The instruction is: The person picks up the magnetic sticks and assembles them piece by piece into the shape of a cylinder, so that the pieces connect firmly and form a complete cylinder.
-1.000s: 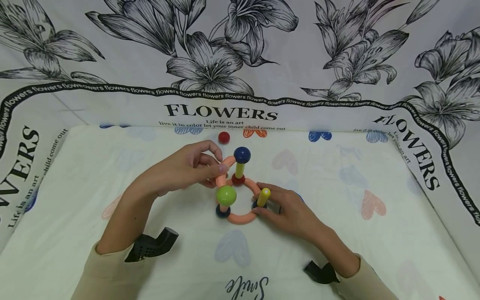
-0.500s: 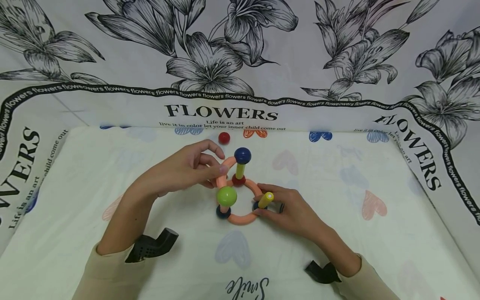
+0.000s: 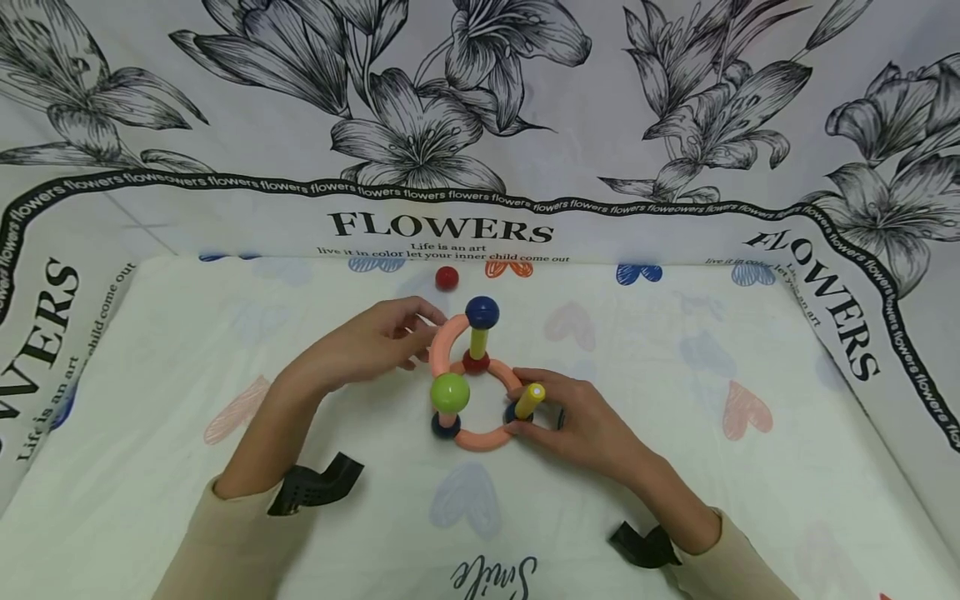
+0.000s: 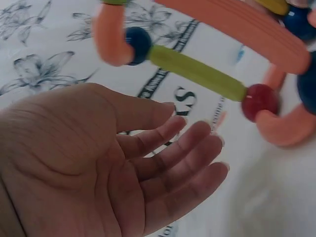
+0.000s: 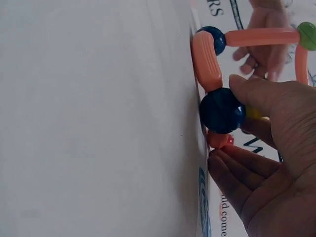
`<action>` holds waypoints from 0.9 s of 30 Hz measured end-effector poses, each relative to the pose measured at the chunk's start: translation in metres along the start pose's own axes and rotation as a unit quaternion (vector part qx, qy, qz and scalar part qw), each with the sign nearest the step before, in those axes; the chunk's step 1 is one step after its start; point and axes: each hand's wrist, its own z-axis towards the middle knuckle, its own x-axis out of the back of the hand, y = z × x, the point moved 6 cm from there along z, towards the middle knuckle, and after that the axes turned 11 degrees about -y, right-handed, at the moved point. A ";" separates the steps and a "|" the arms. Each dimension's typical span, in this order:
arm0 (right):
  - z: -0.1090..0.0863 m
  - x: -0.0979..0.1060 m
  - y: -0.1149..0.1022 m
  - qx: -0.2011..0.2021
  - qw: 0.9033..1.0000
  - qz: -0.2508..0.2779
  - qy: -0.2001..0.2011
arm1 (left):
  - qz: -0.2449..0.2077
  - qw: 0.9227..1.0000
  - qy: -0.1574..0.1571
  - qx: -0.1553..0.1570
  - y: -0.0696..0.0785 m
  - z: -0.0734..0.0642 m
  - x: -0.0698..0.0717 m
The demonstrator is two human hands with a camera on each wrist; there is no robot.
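Observation:
A toy frame of balls and rods stands on the cloth, its base a ring of curved orange rods. On the left rises an orange rod with a green ball; at the back, a yellow rod joins a red ball to a blue ball. An upper curved orange rod links the green and blue balls. My left hand hovers beside it, fingers loosely bent and holding nothing. My right hand pinches the dark blue ball at the right corner, where a yellow rod leans up.
A loose red ball lies behind the frame near the cloth's far edge. The white tablecloth carries printed hearts. Behind it hangs a flower-printed cloth.
My left hand has let go of the upper curved orange rod and drawn slightly away to the left. The right hand keeps its hold; the yellow rod there has tilted slightly.

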 end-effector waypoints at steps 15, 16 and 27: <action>-0.001 -0.005 0.000 -0.020 0.999 -0.026 -0.014 | 0.176 0.984 0.024 -0.010 -0.010 0.031 -0.034; -0.001 -0.005 0.001 -0.022 0.999 -0.025 -0.015 | 0.180 0.983 0.029 -0.014 -0.010 0.031 -0.035; 0.001 0.001 0.003 -0.014 1.000 -0.020 -0.021 | 0.194 0.979 0.058 0.026 -0.015 0.022 -0.037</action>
